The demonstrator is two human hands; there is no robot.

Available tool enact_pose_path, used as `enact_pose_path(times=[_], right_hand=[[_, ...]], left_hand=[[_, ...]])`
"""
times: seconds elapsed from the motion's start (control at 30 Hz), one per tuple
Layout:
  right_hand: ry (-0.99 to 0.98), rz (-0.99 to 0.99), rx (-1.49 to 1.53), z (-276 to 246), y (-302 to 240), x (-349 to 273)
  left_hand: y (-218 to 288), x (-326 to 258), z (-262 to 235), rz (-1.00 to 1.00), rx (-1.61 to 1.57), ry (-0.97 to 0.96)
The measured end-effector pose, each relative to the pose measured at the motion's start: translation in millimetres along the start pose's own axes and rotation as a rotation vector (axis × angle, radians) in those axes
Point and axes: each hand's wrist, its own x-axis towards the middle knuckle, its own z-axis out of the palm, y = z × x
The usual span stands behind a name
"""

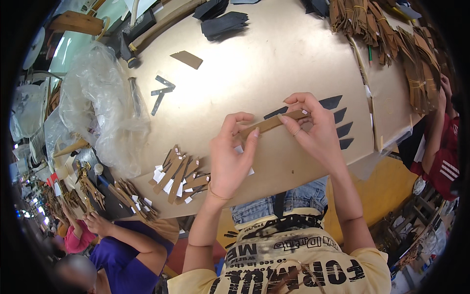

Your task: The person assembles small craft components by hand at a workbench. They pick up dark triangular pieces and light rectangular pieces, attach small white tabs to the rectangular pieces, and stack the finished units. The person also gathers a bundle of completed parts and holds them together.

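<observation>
A narrow brown leather-like strip (270,124) is stretched between my two hands above the table. My left hand (231,152) pinches its left end between thumb and fingers. At the other end, my right hand (313,128) grips it, near a small white tag. Several dark pointed strips (345,129) lie fanned out beside and behind my right hand. To the left of my left hand rests a loose pile of brown strips (178,175) with white paper labels.
A hammer (130,54), crumpled clear plastic (98,93), small dark metal pieces (161,93) and a brown offcut (188,60) lie on the table (289,49). Dark stacked pieces (224,25) sit at the back, bundled brown strips (416,73) at right. Other people work on both sides.
</observation>
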Motion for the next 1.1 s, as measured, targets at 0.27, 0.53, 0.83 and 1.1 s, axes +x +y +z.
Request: enact_pose_path(times=[0.27, 0.53, 0.83, 1.1], right_hand=[[0.041, 0.025, -0.004, 1, 6, 6], [0.046, 0.058, -0.015, 2, 3, 7], [0.07, -0.025, -0.084, 5, 6, 8], [0.078, -0.061, -0.088, 6, 7, 8]], left_hand=[[-6, 4, 5, 0.081, 0.216, -0.046], [-3, 6, 7, 0.125, 0.244, -0.029], [-1, 6, 10, 0.186, 0.291, -0.01], [-4, 2, 16, 0.266, 0.39, 0.028]])
